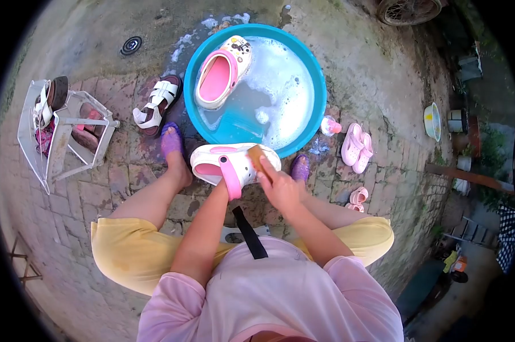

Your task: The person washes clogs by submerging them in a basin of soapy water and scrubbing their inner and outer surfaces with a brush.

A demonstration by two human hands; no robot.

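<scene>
A white clog (pixel 243 171) with a pink heel strap is held at the near rim of the blue basin (pixel 320 102). My left hand (pixel 222 187) reaches in under the strap and holds the clog from inside, its fingers hidden. In my right hand (pixel 279 188) is a wooden-backed scrubbing brush (pixel 256 156), pressed against the toe end of the clog. The fingers are closed around it, and its bristles are hidden. Another white clog (pixel 240 51) with pink lining and charms rests tilted in the sudsy water.
White sandals (pixel 160 100) stand left of the basin, beside a white rack (pixel 63 122) holding more shoes. To the right are a pink-capped bottle (pixel 330 125), pink clogs (pixel 357 148) and small pink shoes (pixel 358 197). My feet in purple shoes flank the basin's near side.
</scene>
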